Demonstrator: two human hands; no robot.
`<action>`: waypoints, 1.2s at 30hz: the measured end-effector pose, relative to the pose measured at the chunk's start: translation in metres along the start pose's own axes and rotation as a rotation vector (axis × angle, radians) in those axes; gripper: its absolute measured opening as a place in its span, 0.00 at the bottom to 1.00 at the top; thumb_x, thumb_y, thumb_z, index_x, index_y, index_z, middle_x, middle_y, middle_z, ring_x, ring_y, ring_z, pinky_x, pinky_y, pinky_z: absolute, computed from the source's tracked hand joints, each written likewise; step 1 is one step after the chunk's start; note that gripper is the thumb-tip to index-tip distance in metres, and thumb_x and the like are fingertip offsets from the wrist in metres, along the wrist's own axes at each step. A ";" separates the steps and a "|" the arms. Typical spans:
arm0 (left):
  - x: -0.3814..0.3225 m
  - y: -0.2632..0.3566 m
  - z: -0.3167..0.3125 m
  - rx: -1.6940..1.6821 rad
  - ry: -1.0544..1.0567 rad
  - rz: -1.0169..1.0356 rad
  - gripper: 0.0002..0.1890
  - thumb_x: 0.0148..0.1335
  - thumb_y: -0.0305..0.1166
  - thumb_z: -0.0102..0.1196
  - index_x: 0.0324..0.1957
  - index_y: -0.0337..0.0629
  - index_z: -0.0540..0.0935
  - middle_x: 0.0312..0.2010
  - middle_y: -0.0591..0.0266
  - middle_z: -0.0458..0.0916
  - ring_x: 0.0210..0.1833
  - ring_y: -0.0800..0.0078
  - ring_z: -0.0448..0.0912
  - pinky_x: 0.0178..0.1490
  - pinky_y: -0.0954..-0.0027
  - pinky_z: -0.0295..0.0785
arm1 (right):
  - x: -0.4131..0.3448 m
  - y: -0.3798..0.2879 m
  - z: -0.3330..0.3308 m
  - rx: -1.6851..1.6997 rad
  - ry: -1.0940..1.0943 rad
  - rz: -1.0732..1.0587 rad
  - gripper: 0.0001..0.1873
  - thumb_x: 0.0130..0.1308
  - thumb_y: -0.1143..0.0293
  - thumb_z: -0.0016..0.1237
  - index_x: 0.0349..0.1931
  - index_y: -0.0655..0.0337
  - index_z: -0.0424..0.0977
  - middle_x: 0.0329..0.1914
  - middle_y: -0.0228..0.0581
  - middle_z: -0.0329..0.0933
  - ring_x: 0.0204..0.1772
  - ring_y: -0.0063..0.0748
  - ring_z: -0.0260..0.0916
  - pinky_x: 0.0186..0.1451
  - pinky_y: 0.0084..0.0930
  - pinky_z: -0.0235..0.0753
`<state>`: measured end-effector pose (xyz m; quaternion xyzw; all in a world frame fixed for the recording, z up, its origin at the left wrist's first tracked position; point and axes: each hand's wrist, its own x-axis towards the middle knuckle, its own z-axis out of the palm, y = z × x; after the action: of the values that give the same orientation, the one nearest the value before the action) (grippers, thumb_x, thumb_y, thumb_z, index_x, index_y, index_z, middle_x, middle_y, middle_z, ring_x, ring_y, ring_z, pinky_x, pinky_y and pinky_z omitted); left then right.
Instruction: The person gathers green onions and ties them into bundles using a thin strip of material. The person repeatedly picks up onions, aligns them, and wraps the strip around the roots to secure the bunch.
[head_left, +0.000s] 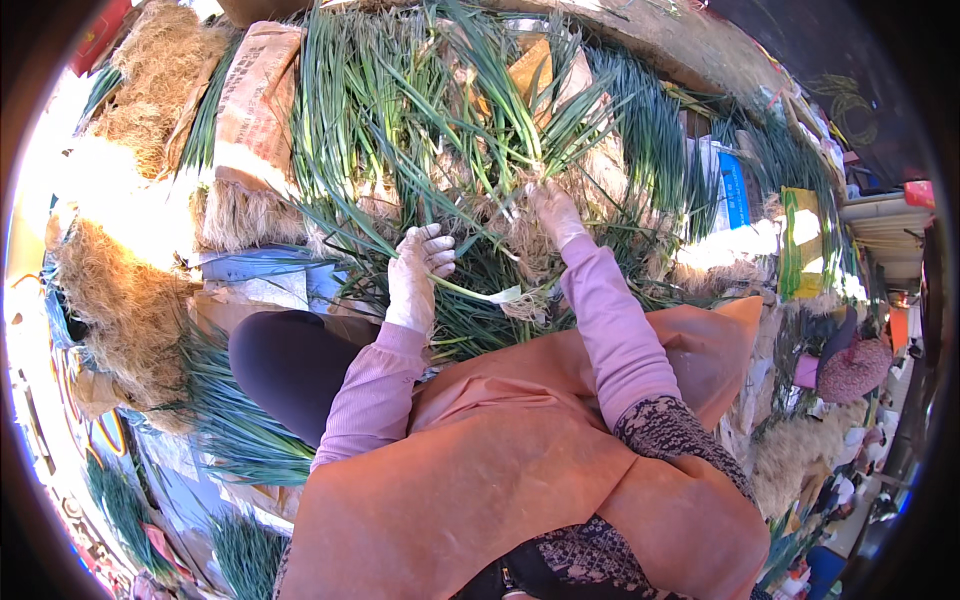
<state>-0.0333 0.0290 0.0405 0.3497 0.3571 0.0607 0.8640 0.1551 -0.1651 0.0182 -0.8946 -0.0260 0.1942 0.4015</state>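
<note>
My left hand (418, 276), in a pale glove, has its fingers partly curled around a single green onion stalk (469, 289). The leaves of that stalk run up and left from the hand, while its white base and stringy roots (527, 306) hang to the right. Gloved too, my right hand (556, 214) grips the root end of several green onions (531, 142), whose leaves fan upward. Between and beneath both hands lies a loose heap of green onions (480, 319) with tangled roots.
Bundled green onions (337, 97) lie in rows ahead. A printed sack (256, 105) covers one bundle at the left, near root-covered piles (124, 300). An orange apron (480, 480) covers my lap beside my dark knee (292, 367). Someone in a patterned hat (855, 371) is at the right.
</note>
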 end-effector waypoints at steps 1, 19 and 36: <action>0.000 0.000 -0.001 0.004 0.021 0.003 0.21 0.70 0.49 0.46 0.49 0.41 0.78 0.35 0.62 0.83 0.33 0.73 0.79 0.38 0.71 0.76 | -0.002 0.015 0.006 -0.076 -0.003 -0.019 0.38 0.66 0.46 0.46 0.65 0.70 0.62 0.66 0.56 0.67 0.68 0.52 0.64 0.71 0.34 0.62; -0.004 0.001 0.006 0.065 -0.039 0.058 0.18 0.72 0.44 0.45 0.46 0.39 0.80 0.34 0.59 0.86 0.24 0.78 0.77 0.27 0.78 0.70 | -0.001 -0.060 0.048 -0.754 -0.033 -0.306 0.13 0.61 0.57 0.53 0.39 0.53 0.80 0.38 0.45 0.82 0.43 0.47 0.80 0.48 0.37 0.78; 0.006 -0.014 0.005 0.190 0.137 0.013 0.10 0.58 0.36 0.65 0.39 0.42 0.84 0.27 0.68 0.81 0.17 0.83 0.69 0.17 0.80 0.61 | -0.111 -0.057 0.024 -0.371 -0.275 -0.341 0.11 0.53 0.62 0.54 0.34 0.57 0.80 0.33 0.46 0.81 0.40 0.46 0.79 0.46 0.36 0.76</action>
<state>-0.0272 0.0177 0.0305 0.4276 0.4169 0.0560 0.8001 0.0502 -0.1325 0.0814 -0.9009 -0.2654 0.2351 0.2504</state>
